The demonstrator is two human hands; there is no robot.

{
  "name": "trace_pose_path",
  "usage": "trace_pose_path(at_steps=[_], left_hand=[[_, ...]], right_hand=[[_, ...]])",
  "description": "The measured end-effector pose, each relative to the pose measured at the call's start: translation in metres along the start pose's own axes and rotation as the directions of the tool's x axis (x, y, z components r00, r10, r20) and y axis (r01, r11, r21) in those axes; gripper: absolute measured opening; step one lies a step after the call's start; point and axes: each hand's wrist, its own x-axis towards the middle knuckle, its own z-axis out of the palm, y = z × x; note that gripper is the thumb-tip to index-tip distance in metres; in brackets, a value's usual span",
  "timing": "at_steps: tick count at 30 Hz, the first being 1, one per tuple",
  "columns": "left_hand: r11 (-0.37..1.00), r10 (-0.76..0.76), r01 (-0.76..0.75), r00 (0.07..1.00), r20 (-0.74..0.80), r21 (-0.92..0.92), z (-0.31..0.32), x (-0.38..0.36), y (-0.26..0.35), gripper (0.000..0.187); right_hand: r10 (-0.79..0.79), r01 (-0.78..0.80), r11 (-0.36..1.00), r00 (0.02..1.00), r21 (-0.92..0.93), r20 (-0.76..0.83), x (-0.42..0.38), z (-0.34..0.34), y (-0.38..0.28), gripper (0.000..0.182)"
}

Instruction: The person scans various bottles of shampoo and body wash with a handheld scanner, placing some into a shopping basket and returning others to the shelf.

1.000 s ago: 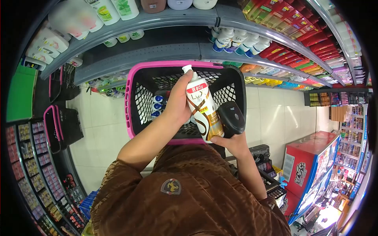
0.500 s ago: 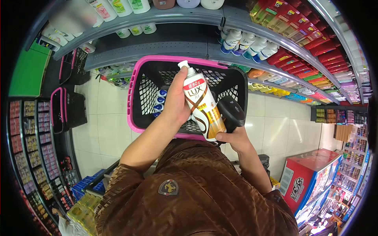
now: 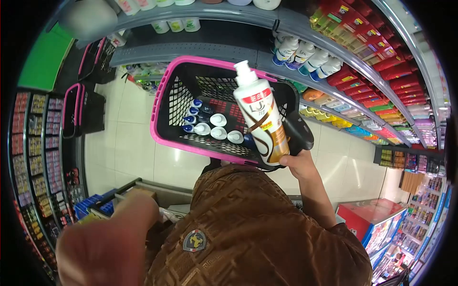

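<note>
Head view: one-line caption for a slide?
Right hand holds a white-and-gold pump bottle and black handheld scanner over a pink-rimmed black basket of bottles; left hand blurred, near camera.

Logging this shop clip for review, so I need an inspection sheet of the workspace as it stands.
Surface: pale tiled floor.
Job's things: bottle, white and brown with a white cap, above the basket; black scanner beside it.
Clutter: white-capped bottles lying in the basket.
Hands: right hand holds bottle and scanner; left hand blurred, low and near the camera, nothing seen in it.
Cables: nothing seen.
Surroundings: stocked shelves; spare baskets at the left; red cooler.
</note>
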Motion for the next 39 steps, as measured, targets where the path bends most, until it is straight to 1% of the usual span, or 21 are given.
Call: trace_pose_path(at_steps=[1,6,7,11,13,17,19,20,22,26,28,29,31,32,33,34,35,36,37,38,39], left_hand=[[1.000,0.009,-0.009,1.000,-0.007,0.012,0.005,0.004,0.004,0.028],[0.989,0.008,-0.049,0.958,0.287,0.137,0.025,0.012,0.012,0.035],[0.978,0.091,-0.136,0.960,0.267,0.159,0.029,0.010,0.008,0.023],[0.956,0.116,-0.166,0.971,0.209,0.241,0.033,0.008,0.005,0.016],[0.982,0.091,-0.125,0.970,0.225,0.139,0.031,0.012,0.003,0.011],[0.988,0.132,-0.143,0.973,0.190,0.048,0.029,0.016,-0.004,0.006],[0.972,0.143,-0.104,0.973,0.179,-0.212,0.030,0.017,-0.013,0.008],[0.971,0.143,-0.103,0.973,0.180,-0.214,0.032,0.016,-0.015,0.008],[0.949,0.078,-0.031,0.987,0.138,-0.313,0.036,0.016,-0.020,0.011],[0.955,0.034,0.004,0.992,0.121,-0.296,0.040,0.014,-0.024,0.009],[0.932,0.137,-0.082,0.981,0.134,-0.353,0.033,0.014,-0.024,0.010],[0.929,0.135,-0.079,0.982,0.134,-0.361,0.029,0.015,-0.023,0.010],[0.928,0.316,-0.260,0.929,0.195,-0.265,0.022,0.017,-0.024,0.013],[0.927,0.315,-0.258,0.929,0.194,-0.272,0.018,0.015,-0.026,0.013],[0.920,0.391,-0.388,0.906,0.164,-0.049,0.016,0.013,-0.034,0.012],[0.852,0.469,-0.492,0.869,0.155,0.180,0.015,0.011,-0.040,0.012],[0.932,0.303,-0.305,0.952,-0.045,-0.196,0.007,0.002,-0.037,0.012],[0.812,0.052,-0.130,0.987,-0.151,-0.569,-0.005,-0.011,-0.034,0.019],[0.806,0.054,-0.125,0.989,-0.139,-0.578,-0.020,-0.031,-0.037,0.019],[0.811,-0.493,0.424,0.866,-0.081,-0.404,-0.038,-0.056,-0.042,0.018],[0.480,-0.876,0.854,0.459,-0.144,-0.200,-0.051,-0.076,-0.051,0.025]], right_hand=[[-0.028,0.028,1.000,1.000,0.001,0.014,0.003,0.001,0.000,0.098],[-0.015,0.015,1.000,1.000,0.012,-0.015,0.010,0.004,-0.004,0.097],[-0.008,0.009,1.000,1.000,0.017,-0.020,0.009,0.004,-0.004,0.096],[-0.005,0.005,1.000,0.999,-0.011,-0.042,0.006,0.004,-0.002,0.095],[-0.007,0.007,1.000,0.999,-0.005,-0.051,0.005,0.006,-0.001,0.095],[0.001,-0.001,1.000,0.996,0.003,-0.089,0.004,0.013,-0.001,0.094],[-0.013,0.013,1.000,0.996,0.008,-0.084,0.005,0.014,0.000,0.094],[-0.030,0.031,0.999,0.996,0.009,-0.081,0.005,0.015,0.000,0.094],[-0.032,0.034,0.999,0.996,0.015,-0.083,0.006,0.016,0.000,0.094],[-0.028,0.030,0.999,0.994,0.025,-0.102,0.004,0.015,0.005,0.095],[-0.038,0.041,0.999,0.994,0.029,-0.102,0.004,0.018,0.005,0.095],[-0.046,0.049,0.998,0.994,0.032,-0.102,0.004,0.019,0.005,0.095],[-0.053,0.057,0.998,0.992,0.035,-0.116,0.003,0.021,0.007,0.095],[-0.056,0.061,0.997,0.991,0.037,-0.121,0.003,0.022,0.008,0.095],[-0.061,0.066,0.997,0.990,0.041,-0.126,0.002,0.023,0.009,0.095],[-0.063,0.068,0.997,0.990,0.033,-0.126,0.002,0.024,0.009,0.094],[-0.066,0.070,0.997,0.990,0.027,-0.122,0.003,0.026,0.009,0.093],[-0.073,0.078,0.996,0.990,0.036,-0.121,0.003,0.028,0.009,0.093],[-0.089,0.090,0.996,0.989,0.004,-0.120,0.003,0.029,0.010,0.092],[-0.106,0.103,0.994,0.987,-0.028,-0.121,0.003,0.030,0.011,0.092],[-0.114,0.113,0.993,0.985,-0.017,-0.126,0.004,0.032,0.011,0.092]])
